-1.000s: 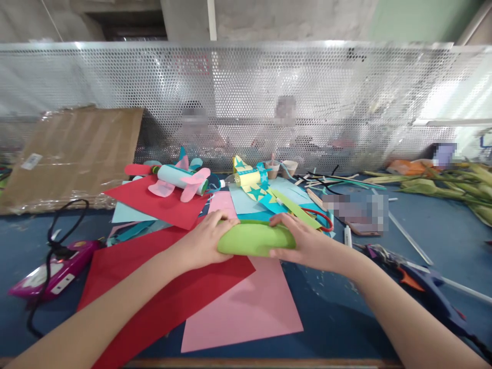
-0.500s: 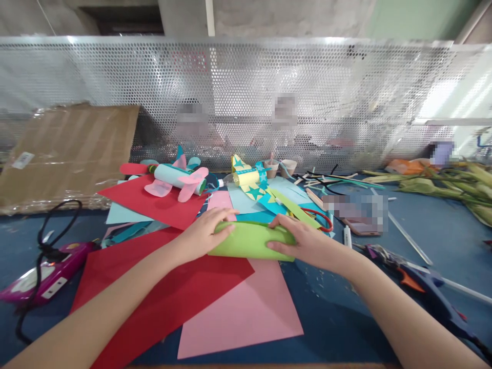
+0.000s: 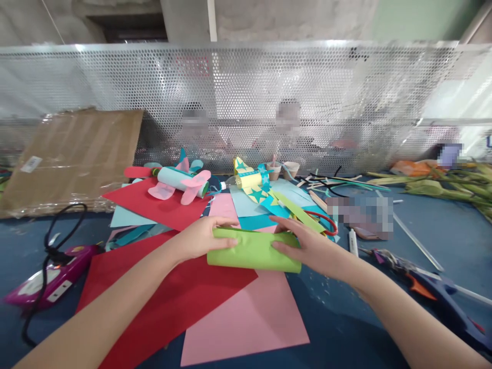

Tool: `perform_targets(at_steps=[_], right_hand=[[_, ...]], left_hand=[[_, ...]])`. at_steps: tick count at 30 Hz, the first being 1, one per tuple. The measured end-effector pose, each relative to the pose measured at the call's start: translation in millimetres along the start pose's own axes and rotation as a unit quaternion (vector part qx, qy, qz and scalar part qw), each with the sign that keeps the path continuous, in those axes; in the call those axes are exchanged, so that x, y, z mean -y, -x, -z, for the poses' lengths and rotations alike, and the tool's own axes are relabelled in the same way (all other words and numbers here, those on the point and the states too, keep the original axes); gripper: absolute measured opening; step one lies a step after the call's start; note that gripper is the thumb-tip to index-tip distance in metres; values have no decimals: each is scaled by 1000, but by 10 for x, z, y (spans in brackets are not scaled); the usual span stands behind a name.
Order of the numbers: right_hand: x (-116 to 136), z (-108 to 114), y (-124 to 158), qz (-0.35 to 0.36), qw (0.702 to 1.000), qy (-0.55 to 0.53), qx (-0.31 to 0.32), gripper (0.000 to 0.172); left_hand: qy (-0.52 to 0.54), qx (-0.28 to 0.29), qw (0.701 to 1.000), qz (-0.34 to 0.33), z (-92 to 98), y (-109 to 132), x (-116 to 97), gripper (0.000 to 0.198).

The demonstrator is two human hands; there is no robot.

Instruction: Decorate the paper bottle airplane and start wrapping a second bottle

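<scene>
A light green sheet [image 3: 255, 251], curled into a roll, lies sideways between my hands. My left hand [image 3: 207, 238] grips its left end, thumb on the near face and fingers behind. At the right end my right hand [image 3: 302, 243] holds it the same way. Whether anything is inside the roll, I cannot tell. Under and in front of it are a red sheet [image 3: 184, 294] and a pink sheet [image 3: 246, 320]. Just beyond sit a yellow bottle craft [image 3: 249, 180] with blue stars and a pale blue tube craft [image 3: 177, 180] with pink wings.
At the left are a purple power strip [image 3: 63, 277] with a black cable and a cardboard sheet [image 3: 84, 154]. A blue glue gun [image 3: 434, 289], a phone [image 3: 371, 230] and red-handled scissors [image 3: 330, 221] lie rightward. Behind stands a perforated metal screen [image 3: 246, 82].
The green roll has turned slightly toward me, and its near face now looks rounder and fuller. My fingers have shifted a little along it. The whole view has moved slightly.
</scene>
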State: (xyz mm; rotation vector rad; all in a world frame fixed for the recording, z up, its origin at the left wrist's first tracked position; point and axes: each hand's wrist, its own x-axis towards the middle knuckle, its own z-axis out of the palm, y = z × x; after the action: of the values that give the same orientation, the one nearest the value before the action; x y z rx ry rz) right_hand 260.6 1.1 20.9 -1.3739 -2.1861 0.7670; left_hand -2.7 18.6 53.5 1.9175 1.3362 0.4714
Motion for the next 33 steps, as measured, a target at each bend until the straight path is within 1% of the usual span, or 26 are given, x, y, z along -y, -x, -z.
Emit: perform_targets(at_steps=[3, 6, 10, 15, 19, 23, 27, 31, 33], right_hand=[[36, 34, 39, 4, 1000, -7, 27, 50], [81, 64, 81, 20, 998, -25, 54, 41], [132, 78, 132, 42, 996, -31, 70, 34], [168, 75, 175, 41, 996, -20, 72, 31], [147, 97, 149, 47, 996, -24, 75, 31], [86, 118, 102, 48, 994, -56, 82, 31], [81, 96, 104, 57, 996, -43, 54, 27], [121, 62, 109, 78, 997, -10, 2, 20], [120, 38, 101, 84, 996, -6, -28, 19]], left_hand=[[-9, -22, 1000, -19, -51, 105, -3, 53], [-20, -43, 998, -45, -99, 214, -6, 43], [-18, -62, 995, -72, -141, 312, 3, 31], [-33, -67, 991, -114, -144, 308, 44, 23], [-49, -77, 988, -123, -154, 293, 59, 20], [-52, -106, 985, -125, -208, 312, 45, 17], [-60, -142, 979, -132, -277, 342, 33, 14], [-80, -179, 970, -144, -330, 351, 41, 12], [-92, -195, 963, -159, -348, 341, 48, 12]])
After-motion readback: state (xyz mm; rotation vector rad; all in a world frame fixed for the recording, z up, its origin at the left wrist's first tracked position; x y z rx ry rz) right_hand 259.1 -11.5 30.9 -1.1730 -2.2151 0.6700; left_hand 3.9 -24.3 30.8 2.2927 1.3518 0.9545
